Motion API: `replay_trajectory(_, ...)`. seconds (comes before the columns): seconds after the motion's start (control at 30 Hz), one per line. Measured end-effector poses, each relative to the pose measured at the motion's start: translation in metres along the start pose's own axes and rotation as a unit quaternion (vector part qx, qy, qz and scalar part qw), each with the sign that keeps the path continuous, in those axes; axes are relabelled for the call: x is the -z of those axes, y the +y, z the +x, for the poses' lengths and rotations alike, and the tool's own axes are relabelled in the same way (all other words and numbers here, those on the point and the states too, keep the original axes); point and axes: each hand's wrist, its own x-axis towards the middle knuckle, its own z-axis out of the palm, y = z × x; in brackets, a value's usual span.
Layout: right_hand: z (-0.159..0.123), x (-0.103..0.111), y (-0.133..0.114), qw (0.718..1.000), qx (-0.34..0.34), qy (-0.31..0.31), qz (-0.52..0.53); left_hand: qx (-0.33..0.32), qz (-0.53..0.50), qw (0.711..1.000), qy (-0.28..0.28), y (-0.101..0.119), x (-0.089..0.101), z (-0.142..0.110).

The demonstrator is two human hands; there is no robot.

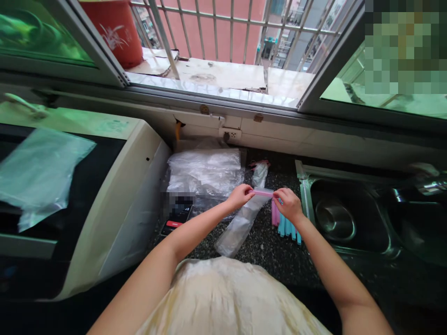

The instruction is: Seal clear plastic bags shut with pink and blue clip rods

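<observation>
Above the dark speckled counter, both hands pinch a slim pink stick that seems to lie in a clear plastic sleeve. My left hand is closed on its left end, and my right hand grips the right end. Below them lies a long clear plastic bag, which narrows toward the wall. Beside my right hand, partly covered by it, are several pink sticks and several light blue sticks laid side by side. A stack of clear plastic bags sits beyond my left hand.
A phone-like dark device and a red item lie left of my forearm. On the left stands a white-and-black appliance with a plastic bag on top. A metal sink is at right; a wall socket sits behind.
</observation>
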Motion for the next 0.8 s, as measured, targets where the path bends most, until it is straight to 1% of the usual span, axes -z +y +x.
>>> replay_trajectory(0.27,-0.013,0.006,-0.052,0.998,0.024,0.033,0.053,0.015,-0.134,0.989,0.06,-0.005,0.019,-0.064)
replay_trajectory(0.37,-0.018,0.008,-0.07,0.996,0.032,0.04,0.075,0.025,-0.18,0.981,0.071,-0.008,0.023,-0.084)
replay_trajectory(0.6,-0.024,0.008,-0.101,0.991,0.025,0.043,0.124,0.055,-0.3,0.95,0.068,-0.007,0.036,-0.117)
replay_trajectory(0.8,-0.028,0.006,-0.133,0.987,0.016,0.052,0.154,0.066,-0.327,0.938,0.091,-0.017,0.051,-0.138)
